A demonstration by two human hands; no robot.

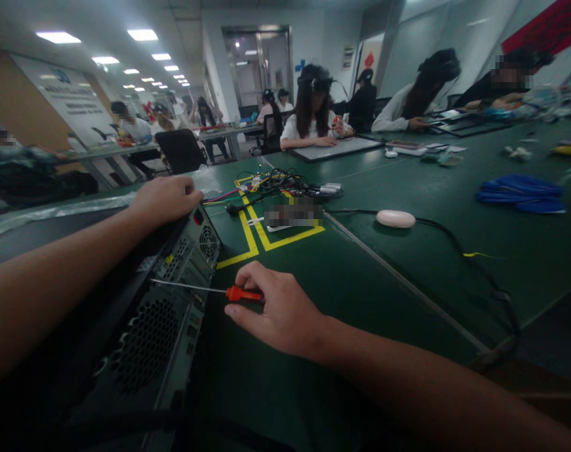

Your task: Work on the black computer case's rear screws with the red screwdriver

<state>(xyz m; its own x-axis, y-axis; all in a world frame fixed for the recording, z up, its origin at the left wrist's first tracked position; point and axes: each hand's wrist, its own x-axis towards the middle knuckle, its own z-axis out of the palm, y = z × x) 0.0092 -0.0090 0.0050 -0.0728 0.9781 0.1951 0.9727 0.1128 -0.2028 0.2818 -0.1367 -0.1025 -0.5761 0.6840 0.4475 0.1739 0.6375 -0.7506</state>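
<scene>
A black desktop computer case (pixel 139 326) lies on its side on the green table, its grey rear panel with fan grilles facing me. My left hand (pixel 165 198) rests curled on the case's top far corner, gripping its edge. My right hand (pixel 276 311) is closed around a screwdriver with an orange-red handle (pixel 242 293). Its thin metal shaft points left, and the tip touches the rear panel near the middle of the case.
A tangle of cables (pixel 280 182) lies inside yellow tape marks (pixel 252 238). A white oval device (pixel 395 218) with a black cord sits to the right, blue cloth (pixel 521 193) beyond. Several people sit working along the far table side and at other desks.
</scene>
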